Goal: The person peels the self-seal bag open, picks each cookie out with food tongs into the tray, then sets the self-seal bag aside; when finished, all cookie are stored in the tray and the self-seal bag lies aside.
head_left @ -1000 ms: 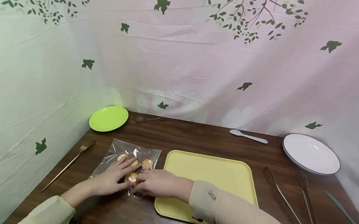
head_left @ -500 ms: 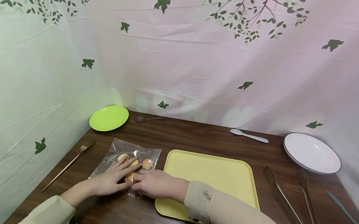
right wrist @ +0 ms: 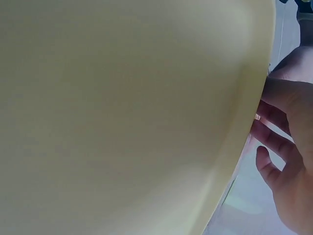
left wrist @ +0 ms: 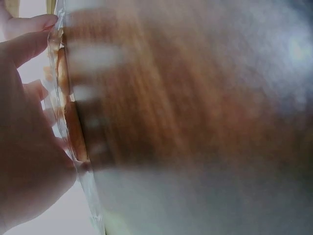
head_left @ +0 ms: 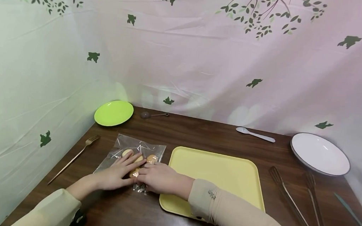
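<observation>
A clear plastic bag (head_left: pixel 121 143) with several round cookies (head_left: pixel 152 159) inside lies on the table, left of the yellow tray. My left hand (head_left: pixel 113 174) rests on the bag, its fingers spread straight over the cookies. In the left wrist view, cookies (left wrist: pixel 74 129) show edge-on through the film beside that hand (left wrist: pixel 34 132). My right hand (head_left: pixel 164 178) reaches across the tray's left edge to the bag's lower right side. Its fingers bend toward a cookie there, but their tips are hidden. In the right wrist view, bent fingers of the right hand (right wrist: pixel 288 142) show beyond the tray rim.
A yellow tray (head_left: pixel 218 165) lies under the right forearm. Behind are a green plate (head_left: pixel 114 113), a brown spoon (head_left: pixel 153 115), a pale spoon (head_left: pixel 256 134) and a white dish (head_left: pixel 319 154). A fork (head_left: pixel 73 159) lies left; long metal utensils (head_left: pixel 295 205) and a teal utensil (head_left: pixel 353 217) lie right.
My right hand moved slightly left, closer to the cookies and my left hand. The left hand stays on the bag. The head view has shifted a little.
</observation>
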Motion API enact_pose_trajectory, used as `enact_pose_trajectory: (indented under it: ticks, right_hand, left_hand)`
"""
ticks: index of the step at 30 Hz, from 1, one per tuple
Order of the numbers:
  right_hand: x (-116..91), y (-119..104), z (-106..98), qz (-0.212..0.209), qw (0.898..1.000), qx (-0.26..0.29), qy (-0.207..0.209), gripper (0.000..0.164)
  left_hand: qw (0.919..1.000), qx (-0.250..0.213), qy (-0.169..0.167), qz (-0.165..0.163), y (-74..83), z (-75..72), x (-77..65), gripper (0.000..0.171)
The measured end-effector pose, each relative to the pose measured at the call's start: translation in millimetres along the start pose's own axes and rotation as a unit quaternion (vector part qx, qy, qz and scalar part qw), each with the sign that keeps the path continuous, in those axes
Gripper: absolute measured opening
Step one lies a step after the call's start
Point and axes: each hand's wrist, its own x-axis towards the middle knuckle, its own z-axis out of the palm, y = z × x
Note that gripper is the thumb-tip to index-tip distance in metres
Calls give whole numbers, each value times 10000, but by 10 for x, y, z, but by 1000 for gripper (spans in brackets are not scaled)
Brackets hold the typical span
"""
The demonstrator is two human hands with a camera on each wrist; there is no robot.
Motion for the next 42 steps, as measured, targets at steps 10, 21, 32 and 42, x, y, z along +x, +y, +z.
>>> enact_pose_trajectory:
  ticks: [10, 21, 32, 42]
  right_hand:
    - [-14, 2, 20, 22, 9999, 109, 68, 30]
    - [-65, 20, 16, 239, 9989, -124, 385, 37]
    - [1, 17, 67, 76, 9994, -210, 256, 23]
    - [135, -41, 59, -291, 9956, -853, -267, 33]
  left_hand:
    - [9999, -43, -164, 12, -13, -8, 14, 67]
    - [9998, -51, -202, -28, -15, 6, 0, 67]
    - [9998, -46, -174, 70, -14, -13, 2, 67]
    - [9995, -129, -279, 116, -35, -18, 5, 68]
